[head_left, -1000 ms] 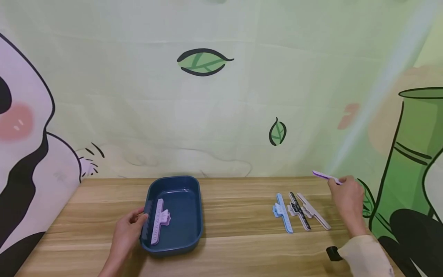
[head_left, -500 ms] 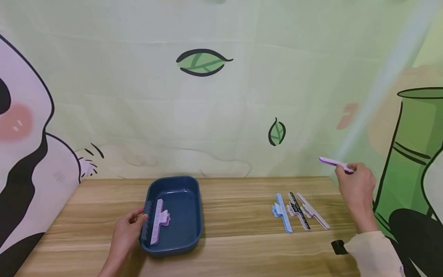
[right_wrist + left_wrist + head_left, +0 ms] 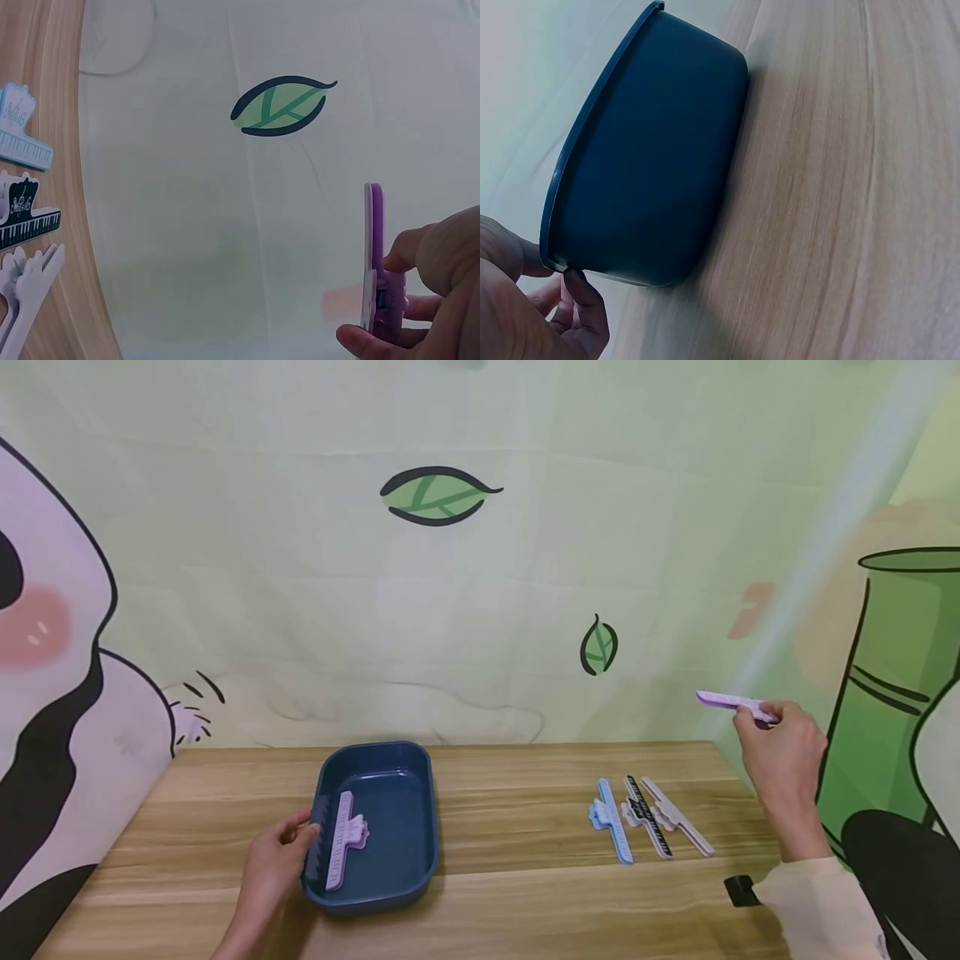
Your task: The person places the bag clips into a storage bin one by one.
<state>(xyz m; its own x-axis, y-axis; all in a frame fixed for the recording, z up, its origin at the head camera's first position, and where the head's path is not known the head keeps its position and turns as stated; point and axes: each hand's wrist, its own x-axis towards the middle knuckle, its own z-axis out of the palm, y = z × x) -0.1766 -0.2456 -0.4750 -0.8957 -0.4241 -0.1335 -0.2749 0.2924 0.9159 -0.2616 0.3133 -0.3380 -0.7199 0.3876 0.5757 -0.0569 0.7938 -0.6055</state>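
My left hand [image 3: 276, 858] pinches the left rim of a dark blue tray [image 3: 431, 827] between thumb and fingers; the left wrist view shows the grip at the rim's corner. Inside the tray lies a lilac clip [image 3: 341, 842] along its left side. Raised above the table's right end, my right hand [image 3: 782, 756] pinches a purple clip [image 3: 727, 700] by its handle, its long bar pointing left. In the right wrist view this clip [image 3: 376, 240] stands edge-on, with thumb and fingers around its handle part.
On the table [image 3: 517, 893] to the right lie a light blue clip [image 3: 617, 822], a black clip [image 3: 651, 818] with piano-key print, and a whitish clip [image 3: 681, 818], side by side. A printed cloth backdrop [image 3: 480, 610] hangs behind the table.
My right hand has lifted the purple clip up and slightly to the right, away from the row of clips. The left hand and the tray have stayed in place.
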